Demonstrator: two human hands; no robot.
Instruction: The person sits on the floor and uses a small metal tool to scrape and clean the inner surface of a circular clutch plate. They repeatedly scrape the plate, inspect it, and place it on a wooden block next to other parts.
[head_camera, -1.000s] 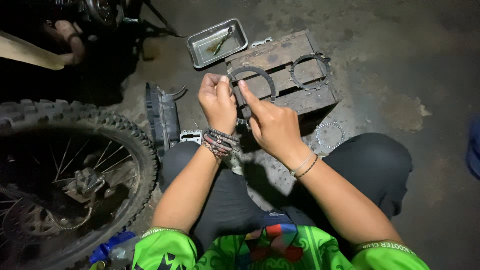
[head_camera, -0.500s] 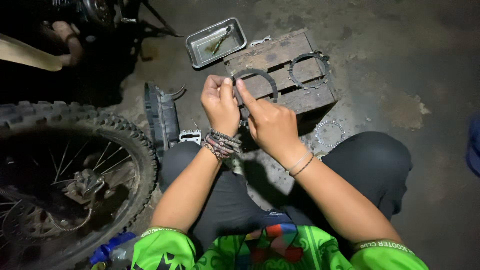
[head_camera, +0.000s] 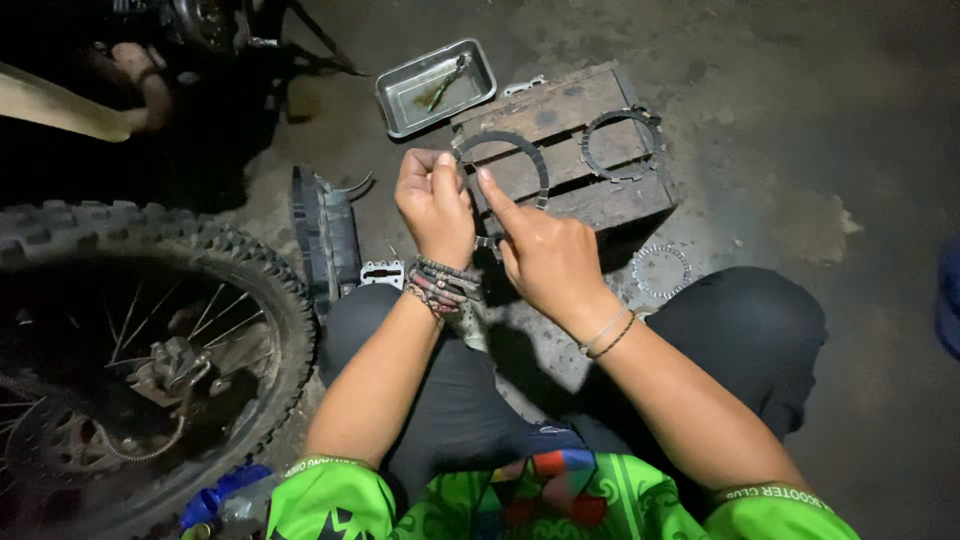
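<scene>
My left hand (head_camera: 436, 205) and my right hand (head_camera: 545, 255) hold up a dark toothed ring plate (head_camera: 505, 165) between them, over my lap. The left fingers pinch its left rim, and the right index finger lies along its inner edge. A second ring plate (head_camera: 622, 144) lies flat on a wooden block (head_camera: 570, 190) just beyond my hands. Beaded bracelets circle the left wrist, thin bands the right.
A metal tray (head_camera: 436, 88) with small tools sits behind the block. A thin toothed steel disc (head_camera: 660, 271) lies on the concrete by my right knee. A knobby motorcycle wheel (head_camera: 130, 340) fills the left, with a dark engine cover (head_camera: 325, 238) beside it.
Both hands have shifted slightly with the ring plate, and the right index finger has moved up along the ring's inner edge. The view has drifted a little.
</scene>
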